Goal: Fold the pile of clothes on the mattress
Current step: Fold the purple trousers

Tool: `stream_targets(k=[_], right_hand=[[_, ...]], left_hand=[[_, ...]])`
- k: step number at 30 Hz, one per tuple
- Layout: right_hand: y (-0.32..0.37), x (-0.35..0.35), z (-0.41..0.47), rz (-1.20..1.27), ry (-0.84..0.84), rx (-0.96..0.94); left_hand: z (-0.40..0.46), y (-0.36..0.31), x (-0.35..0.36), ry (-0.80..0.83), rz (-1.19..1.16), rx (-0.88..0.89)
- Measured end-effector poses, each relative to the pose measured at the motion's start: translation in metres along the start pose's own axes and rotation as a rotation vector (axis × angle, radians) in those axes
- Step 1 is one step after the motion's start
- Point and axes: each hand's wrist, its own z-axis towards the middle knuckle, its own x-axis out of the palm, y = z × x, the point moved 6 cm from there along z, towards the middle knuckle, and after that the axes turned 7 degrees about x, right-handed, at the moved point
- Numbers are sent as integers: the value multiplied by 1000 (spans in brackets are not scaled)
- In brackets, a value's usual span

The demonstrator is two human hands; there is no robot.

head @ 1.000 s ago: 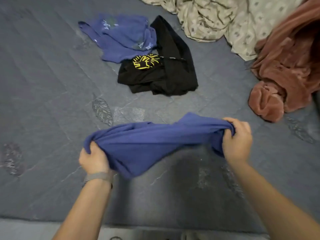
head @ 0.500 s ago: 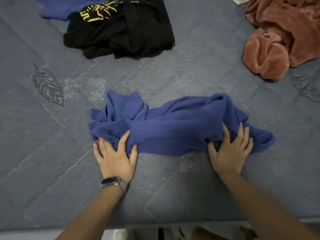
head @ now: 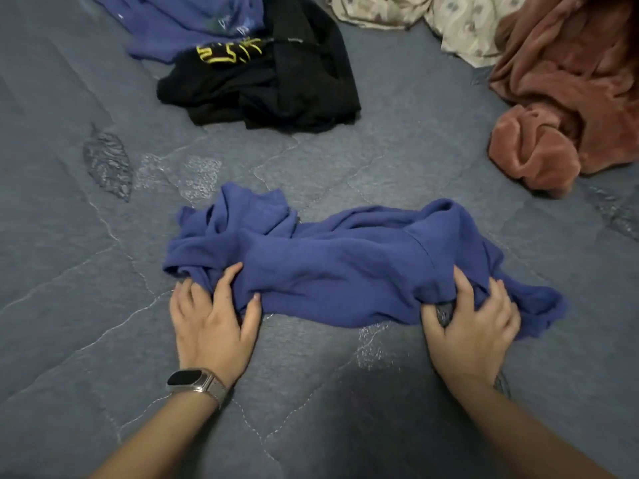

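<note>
The blue shirt (head: 345, 267) lies bunched on the mattress (head: 69, 271), stretched long from left to right. The left hand (head: 214, 319) grabs its near left edge and the right hand (head: 473, 326) grabs its near right edge (fingers curled into cloth). The sleeves and collar are hidden in the folds.

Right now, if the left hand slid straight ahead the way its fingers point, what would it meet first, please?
The left hand already grips the bunched blue garment; that is first. Beyond it lies bare mattress, then probably the black garment.
</note>
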Motion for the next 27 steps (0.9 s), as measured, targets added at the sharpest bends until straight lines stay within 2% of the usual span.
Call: stream_targets(k=[3,6,8,11,14,19,24,26,27], right_hand=[[0,-8,5,94,56,79],[-2,-29,4,288,116,151],[-4,-54,-2,299,144,161],[0,-113,0,391,111,141],[6,-184,21,532,97,131],[7,-297,43,667,144,194],[22,-356,34,1347,339,294],[26,-384,27,1366,295,197],[26,-402,21,1249,218,108]], left_hand=[[-4,0,-12,116,-158,-52],[-11,-6,-30,318,-503,-130],[-21,-14,-48,400,-510,-64],[-25,-22,-95,271,-371,49],[-15,-29,-160,101,-401,41],[2,-45,-275,34,-738,-16],[-13,-89,-368,90,-1133,-104],[-23,-106,-397,63,-1226,-91],[-28,-113,-410,32,-1268,-86]])
